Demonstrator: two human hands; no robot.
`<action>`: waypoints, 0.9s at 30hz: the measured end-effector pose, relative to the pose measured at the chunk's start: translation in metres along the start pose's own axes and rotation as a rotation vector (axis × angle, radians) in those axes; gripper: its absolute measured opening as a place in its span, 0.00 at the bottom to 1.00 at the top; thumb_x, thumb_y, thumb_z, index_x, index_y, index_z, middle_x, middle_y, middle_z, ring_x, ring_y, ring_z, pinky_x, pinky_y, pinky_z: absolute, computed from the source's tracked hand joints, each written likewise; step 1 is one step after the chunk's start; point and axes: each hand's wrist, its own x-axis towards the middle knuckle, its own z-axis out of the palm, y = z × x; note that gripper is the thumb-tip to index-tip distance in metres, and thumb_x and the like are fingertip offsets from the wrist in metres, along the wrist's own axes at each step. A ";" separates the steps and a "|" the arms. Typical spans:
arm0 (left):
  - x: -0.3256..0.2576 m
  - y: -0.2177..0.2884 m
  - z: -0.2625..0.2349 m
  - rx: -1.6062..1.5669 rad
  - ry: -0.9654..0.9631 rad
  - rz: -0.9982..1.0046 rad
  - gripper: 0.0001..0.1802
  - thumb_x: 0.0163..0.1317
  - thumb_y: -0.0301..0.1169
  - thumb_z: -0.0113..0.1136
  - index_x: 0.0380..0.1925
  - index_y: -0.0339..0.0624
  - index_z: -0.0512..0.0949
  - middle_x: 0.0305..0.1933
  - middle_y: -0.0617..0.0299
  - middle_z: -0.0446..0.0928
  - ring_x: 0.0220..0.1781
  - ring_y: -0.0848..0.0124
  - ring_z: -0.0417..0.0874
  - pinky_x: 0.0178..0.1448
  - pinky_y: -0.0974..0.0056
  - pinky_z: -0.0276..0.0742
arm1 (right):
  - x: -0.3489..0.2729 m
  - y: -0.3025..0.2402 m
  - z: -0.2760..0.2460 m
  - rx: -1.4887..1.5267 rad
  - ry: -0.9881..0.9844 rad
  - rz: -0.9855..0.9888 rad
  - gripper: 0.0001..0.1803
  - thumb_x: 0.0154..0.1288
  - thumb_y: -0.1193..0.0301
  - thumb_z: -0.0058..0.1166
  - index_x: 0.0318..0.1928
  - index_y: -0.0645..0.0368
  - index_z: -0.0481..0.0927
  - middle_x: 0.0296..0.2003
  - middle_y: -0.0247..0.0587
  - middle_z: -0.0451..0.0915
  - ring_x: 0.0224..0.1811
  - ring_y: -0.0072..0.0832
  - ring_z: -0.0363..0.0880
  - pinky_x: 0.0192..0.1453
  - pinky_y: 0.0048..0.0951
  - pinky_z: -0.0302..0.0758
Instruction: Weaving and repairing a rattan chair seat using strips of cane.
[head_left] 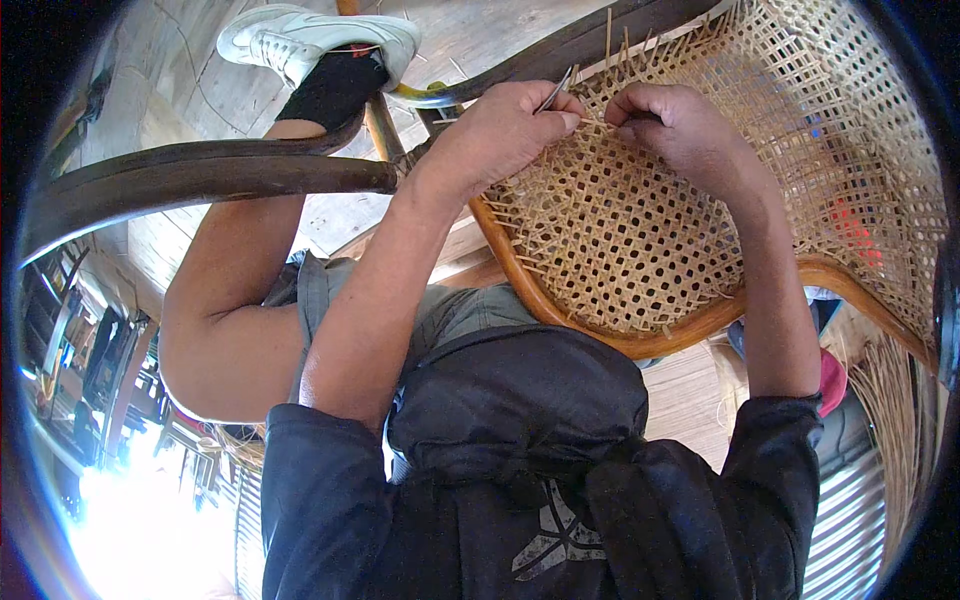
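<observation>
Over the upper edge of a woven cane panel (640, 240), my two hands face each other a short way apart. My left hand (505, 135) is closed, with a thin pointed metal tool (555, 92) sticking up between its fingers. Its thumb and fingertip pinch close to the weave. My right hand (690, 135) has its fingers curled in a pinch on a pale cane strand (597, 124) that runs between the hands. The panel has an open lattice of small holes, and loose strand ends (625, 55) stand up along its far edge.
A brown curved wooden rim (640, 345) borders the panel on the near side. Dark curved poles (220, 185) cross at the left over my bent leg, and a white shoe (320, 40) rests beyond. A bundle of long cane strands (900, 430) hangs at the right.
</observation>
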 end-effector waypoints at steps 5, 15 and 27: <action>-0.002 -0.003 0.007 0.222 0.117 0.198 0.11 0.59 0.34 0.56 0.36 0.38 0.77 0.28 0.68 0.74 0.31 0.78 0.73 0.36 0.70 0.70 | -0.004 0.000 0.006 -0.049 0.088 -0.059 0.11 0.55 0.71 0.50 0.39 0.59 0.79 0.34 0.50 0.80 0.39 0.45 0.79 0.44 0.39 0.75; -0.008 0.002 0.009 0.257 0.089 0.045 0.13 0.59 0.36 0.57 0.35 0.36 0.78 0.25 0.64 0.75 0.27 0.78 0.71 0.35 0.68 0.70 | -0.003 -0.002 0.009 -0.083 0.073 -0.032 0.12 0.55 0.71 0.49 0.40 0.59 0.78 0.36 0.52 0.80 0.41 0.47 0.78 0.46 0.42 0.74; -0.008 0.008 0.029 0.425 0.216 0.101 0.17 0.56 0.38 0.55 0.24 0.31 0.74 0.18 0.47 0.71 0.22 0.68 0.73 0.30 0.61 0.69 | -0.010 -0.012 0.020 -0.349 0.119 -0.068 0.10 0.53 0.70 0.49 0.36 0.57 0.78 0.34 0.47 0.79 0.41 0.44 0.78 0.44 0.41 0.75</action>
